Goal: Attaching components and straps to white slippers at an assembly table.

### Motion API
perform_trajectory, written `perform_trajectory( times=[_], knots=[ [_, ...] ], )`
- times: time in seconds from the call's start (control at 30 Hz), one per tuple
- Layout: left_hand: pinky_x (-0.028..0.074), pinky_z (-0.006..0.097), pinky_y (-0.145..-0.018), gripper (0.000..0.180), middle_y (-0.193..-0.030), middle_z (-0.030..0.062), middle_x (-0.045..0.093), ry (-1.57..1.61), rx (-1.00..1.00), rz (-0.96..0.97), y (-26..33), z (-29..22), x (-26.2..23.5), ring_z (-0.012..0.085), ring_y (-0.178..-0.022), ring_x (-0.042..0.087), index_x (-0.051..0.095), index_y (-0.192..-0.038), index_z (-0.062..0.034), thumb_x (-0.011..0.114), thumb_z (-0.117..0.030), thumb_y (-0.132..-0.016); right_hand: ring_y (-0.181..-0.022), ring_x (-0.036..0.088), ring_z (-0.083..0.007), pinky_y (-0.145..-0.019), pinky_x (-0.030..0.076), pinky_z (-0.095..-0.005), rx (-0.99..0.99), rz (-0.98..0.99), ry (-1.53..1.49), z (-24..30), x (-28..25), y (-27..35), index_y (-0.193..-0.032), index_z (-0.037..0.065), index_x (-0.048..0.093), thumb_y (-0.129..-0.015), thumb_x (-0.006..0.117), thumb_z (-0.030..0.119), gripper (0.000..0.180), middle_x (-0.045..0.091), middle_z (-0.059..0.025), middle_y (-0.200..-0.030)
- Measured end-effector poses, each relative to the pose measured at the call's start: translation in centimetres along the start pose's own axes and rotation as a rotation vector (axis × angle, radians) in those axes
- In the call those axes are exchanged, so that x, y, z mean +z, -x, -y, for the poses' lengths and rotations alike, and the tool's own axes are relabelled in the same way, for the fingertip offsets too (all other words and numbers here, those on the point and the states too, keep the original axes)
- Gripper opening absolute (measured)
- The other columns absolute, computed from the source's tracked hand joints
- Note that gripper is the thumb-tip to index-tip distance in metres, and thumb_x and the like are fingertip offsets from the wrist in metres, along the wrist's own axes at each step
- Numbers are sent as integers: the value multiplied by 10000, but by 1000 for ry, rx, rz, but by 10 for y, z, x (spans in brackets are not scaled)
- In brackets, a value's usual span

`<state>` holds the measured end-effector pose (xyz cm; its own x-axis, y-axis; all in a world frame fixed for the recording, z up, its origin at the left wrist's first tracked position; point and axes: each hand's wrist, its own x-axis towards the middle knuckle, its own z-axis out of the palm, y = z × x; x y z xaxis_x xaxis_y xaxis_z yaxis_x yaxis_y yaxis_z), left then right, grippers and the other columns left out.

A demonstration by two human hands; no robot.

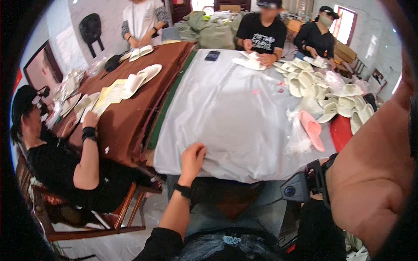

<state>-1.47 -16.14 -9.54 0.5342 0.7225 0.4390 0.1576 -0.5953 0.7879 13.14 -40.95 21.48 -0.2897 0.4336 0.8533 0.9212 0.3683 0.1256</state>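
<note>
My left hand (193, 160) is at the near edge of a table covered with a grey-white plastic sheet (226, 117). Its fingers are curled together, and nothing shows in them. A black band circles that wrist. My right arm (370, 174) is raised very close at the right side, with a small black camera (296, 187) strapped to it; the hand itself is out of sight. Nearest to this arm on the sheet lies a pink slipper (310, 130) beside a crumpled clear plastic bag (298, 145).
Several cream slippers (305, 82) are heaped at the right. A phone (212, 55) lies at the far edge. The brown-covered table (122, 139) on the left holds slippers and a yellow paper (109, 96). Co-workers handle slippers around both tables. A wooden chair (124, 209) stands lower left.
</note>
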Motion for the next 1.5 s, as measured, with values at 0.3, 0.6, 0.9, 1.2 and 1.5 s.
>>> perform_trajectory(
  times=[0.3, 0.6, 0.9, 1.2, 1.5],
  knots=[
    [503, 288, -619, 65, -781, 121, 675, 142, -19, -41, -14, -11, 2, 194, -725, 687, 610, -937, 15, 595, -34, -897, -870, 582, -251, -853, 422, -378, 178, -76, -49, -21, 4, 8, -1319, 1, 460, -924, 505, 490, 630, 557, -268, -1170],
    [504, 279, -730, 79, -826, 74, 668, 630, -37, 332, -10, -78, -55, 147, -783, 642, 606, -918, 12, 608, -66, -924, -1177, 492, -312, -974, 375, -427, 480, -122, -588, -18, 117, 42, -958, -31, 586, -885, 629, 314, 356, 546, -230, -1266],
    [497, 300, -777, 135, -914, 93, 670, 1031, -50, 779, -52, -97, -90, 173, -843, 633, 605, -999, 10, 584, -114, -950, -724, 575, -99, -687, 481, -240, 1131, 210, -1220, 5, 194, 136, -1012, -41, 613, -962, 532, 114, 181, 643, -51, -863],
    [477, 510, -858, 428, -1151, 245, 569, -920, 54, -149, -246, 0, -144, 400, -1083, 556, 528, -1284, -124, 576, -146, -859, -573, 449, -85, -540, 380, -234, 1147, -92, -676, -32, 180, 168, -873, 11, 492, -994, 456, 91, 149, 469, -21, -705],
    [444, 687, -791, 325, -1307, 326, 401, -1363, -443, -440, -297, 124, -154, 585, -1204, 393, 503, -1288, -240, 428, -246, -972, -554, 454, -101, -521, 374, -249, 1362, -101, -574, -18, 135, 232, -847, 0, 500, -966, 488, 79, 144, 486, -36, -642]
  ],
)
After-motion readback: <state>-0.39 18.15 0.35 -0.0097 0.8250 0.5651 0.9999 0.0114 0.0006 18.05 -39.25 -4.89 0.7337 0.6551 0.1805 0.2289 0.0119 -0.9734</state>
